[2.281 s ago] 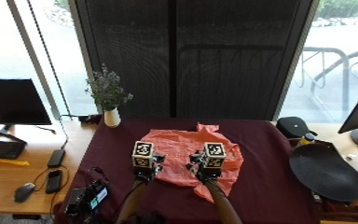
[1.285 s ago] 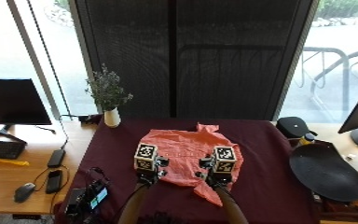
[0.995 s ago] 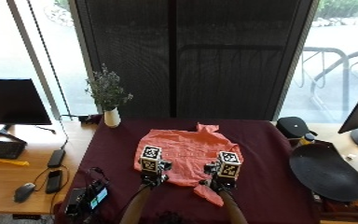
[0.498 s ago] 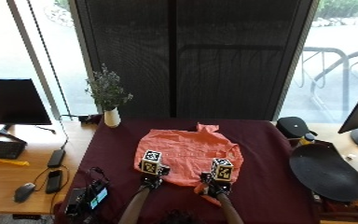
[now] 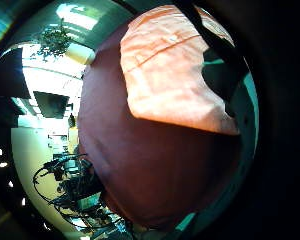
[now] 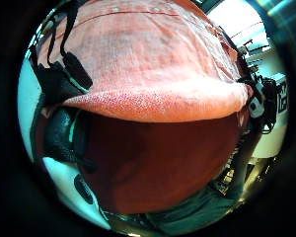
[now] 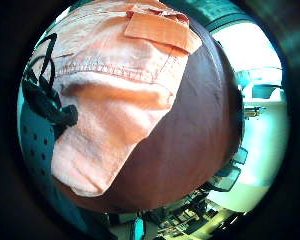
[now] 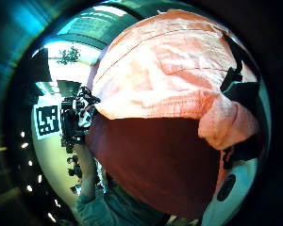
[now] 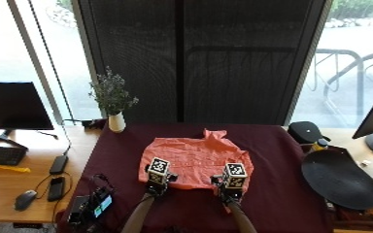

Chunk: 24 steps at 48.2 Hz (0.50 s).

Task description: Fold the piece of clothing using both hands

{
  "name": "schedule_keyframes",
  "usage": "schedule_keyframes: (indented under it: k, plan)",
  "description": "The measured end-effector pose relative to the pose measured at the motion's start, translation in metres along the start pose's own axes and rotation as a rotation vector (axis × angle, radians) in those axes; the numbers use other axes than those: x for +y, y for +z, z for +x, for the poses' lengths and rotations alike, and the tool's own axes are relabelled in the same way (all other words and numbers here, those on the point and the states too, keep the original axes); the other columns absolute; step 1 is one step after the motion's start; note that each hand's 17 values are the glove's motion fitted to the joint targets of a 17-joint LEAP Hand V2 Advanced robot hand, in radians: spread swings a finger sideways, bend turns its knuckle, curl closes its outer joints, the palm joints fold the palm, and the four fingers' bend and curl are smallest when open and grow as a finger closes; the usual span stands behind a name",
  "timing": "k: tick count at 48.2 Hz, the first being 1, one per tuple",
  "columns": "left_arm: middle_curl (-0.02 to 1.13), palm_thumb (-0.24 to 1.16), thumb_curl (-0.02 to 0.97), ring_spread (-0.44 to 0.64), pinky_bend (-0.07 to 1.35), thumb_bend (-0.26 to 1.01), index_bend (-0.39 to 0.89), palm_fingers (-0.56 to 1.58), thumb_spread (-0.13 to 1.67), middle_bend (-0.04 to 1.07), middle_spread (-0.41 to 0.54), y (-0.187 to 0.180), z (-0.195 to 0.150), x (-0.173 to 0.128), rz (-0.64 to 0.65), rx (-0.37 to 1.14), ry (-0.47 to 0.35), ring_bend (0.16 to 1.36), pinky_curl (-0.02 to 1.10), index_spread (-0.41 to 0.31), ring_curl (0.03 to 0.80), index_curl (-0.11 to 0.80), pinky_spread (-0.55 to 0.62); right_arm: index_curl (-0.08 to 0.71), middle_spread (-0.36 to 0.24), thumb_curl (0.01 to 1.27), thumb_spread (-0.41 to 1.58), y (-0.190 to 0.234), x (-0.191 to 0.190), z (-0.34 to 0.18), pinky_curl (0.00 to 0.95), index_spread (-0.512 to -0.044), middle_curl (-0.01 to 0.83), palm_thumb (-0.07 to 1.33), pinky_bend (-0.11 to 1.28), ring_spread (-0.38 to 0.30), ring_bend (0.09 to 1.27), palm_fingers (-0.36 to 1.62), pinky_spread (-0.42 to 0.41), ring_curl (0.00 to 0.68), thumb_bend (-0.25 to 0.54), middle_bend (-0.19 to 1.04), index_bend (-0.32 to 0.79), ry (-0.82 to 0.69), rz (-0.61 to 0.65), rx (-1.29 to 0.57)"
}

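An orange shirt [image 9: 196,158] lies spread on the dark red tablecloth [image 9: 277,204], collar end away from me. My left hand [image 9: 155,178] holds the shirt's near left edge and my right hand [image 9: 231,182] its near right edge. The left thumb side palm view has the shirt's folded hem [image 6: 153,103] close under the palm, with a finger [image 6: 64,84] lying on the cloth. A bunch of cloth [image 8: 221,127] is pinched beside the right fingers [image 8: 243,94]. A sewn flap [image 7: 155,27] shows on the shirt in the right little finger side palm view.
A white vase with a plant [image 9: 115,121] stands at the table's far left corner. A black round disc [image 9: 338,179] and a black cap [image 9: 306,132] lie to the right. A device with cables [image 9: 93,206] sits at the near left edge.
Both hands have drawn back toward me along the shirt. The crumpled flap that hung low at the right is gone, and the near edge now runs straight between the hands.
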<state>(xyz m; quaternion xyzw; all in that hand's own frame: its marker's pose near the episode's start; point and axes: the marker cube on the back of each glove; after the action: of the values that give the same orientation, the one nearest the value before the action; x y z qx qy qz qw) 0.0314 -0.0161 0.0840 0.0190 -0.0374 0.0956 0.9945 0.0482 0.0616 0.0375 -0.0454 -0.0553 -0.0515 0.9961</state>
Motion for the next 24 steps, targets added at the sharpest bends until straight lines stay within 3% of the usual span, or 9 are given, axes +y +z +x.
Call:
schedule_keyframes:
  k: [4, 9, 12, 16, 20, 24]
  plan:
    - [0.53, 0.68, 0.353, -0.3, 0.09, -0.01, 0.31, 1.11, 1.16, 0.47, -0.315, -0.015, -0.003, 0.02, -0.164, 0.021, 0.04, 0.49, 0.22, -0.294, 0.385, 0.459, 0.03, 0.377, -0.104, 0.44, 1.16, -0.009, 0.007, 0.005, 0.332, -0.249, 0.376, 1.11, 0.46, -0.162, 0.61, 1.21, -0.084, 0.423, 0.144, 0.28, 0.14, 0.026, -0.11, -0.009]
    - [0.54, 0.69, 0.35, -0.31, 0.08, -0.01, 0.33, 1.1, 1.17, 0.5, -0.327, -0.023, -0.012, 0.016, -0.209, 0.053, 0.113, 0.5, 0.19, -0.304, 0.393, 0.476, 0.03, 0.366, -0.116, 0.43, 1.15, -0.04, 0.016, 0.01, 0.351, -0.244, 0.396, 1.12, 0.48, -0.189, 0.65, 1.22, -0.15, 0.447, 0.13, 0.29, 0.13, 0.088, -0.211, 0.001]
    - [0.54, 0.7, 0.347, -0.32, 0.07, -0.01, 0.32, 1.1, 1.2, 0.52, -0.332, -0.048, -0.017, 0.019, -0.156, 0.052, 0.116, 0.53, 0.17, -0.305, 0.405, 0.483, 0.04, 0.358, -0.121, 0.43, 1.14, -0.074, 0.015, 0.002, 0.357, -0.238, 0.411, 1.13, 0.49, -0.197, 0.67, 1.23, -0.172, 0.456, 0.127, 0.3, 0.12, 0.069, -0.149, 0.013]
    - [0.55, 0.71, 0.341, -0.33, 0.07, -0.01, 0.31, 1.1, 1.22, 0.54, -0.334, -0.076, -0.022, 0.008, -0.034, 0.035, 0.052, 0.57, 0.14, -0.307, 0.42, 0.489, 0.05, 0.346, -0.12, 0.43, 1.13, -0.11, -0.01, -0.001, 0.364, -0.233, 0.43, 1.14, 0.49, -0.207, 0.71, 1.23, -0.188, 0.468, 0.115, 0.33, 0.11, 0.093, 0.008, 0.082]
    - [0.55, 0.72, 0.335, -0.34, 0.07, -0.01, 0.3, 1.1, 1.24, 0.56, -0.337, -0.086, -0.026, -0.017, 0.059, -0.062, -0.048, 0.6, 0.12, -0.308, 0.431, 0.494, 0.05, 0.338, -0.122, 0.43, 1.12, -0.121, -0.055, 0.003, 0.367, -0.232, 0.446, 1.14, 0.49, -0.213, 0.73, 1.23, -0.197, 0.477, 0.101, 0.35, 0.11, 0.139, 0.11, 0.131]
    - [0.56, 0.72, 0.329, -0.34, 0.08, -0.01, 0.29, 1.11, 1.25, 0.6, -0.345, -0.077, -0.025, -0.06, 0.149, -0.245, -0.117, 0.6, 0.11, -0.309, 0.437, 0.497, 0.05, 0.346, -0.13, 0.42, 1.11, -0.119, -0.11, 0.003, 0.362, -0.242, 0.462, 1.14, 0.44, -0.21, 0.73, 1.21, -0.183, 0.483, 0.081, 0.38, 0.15, 0.177, 0.159, 0.175]
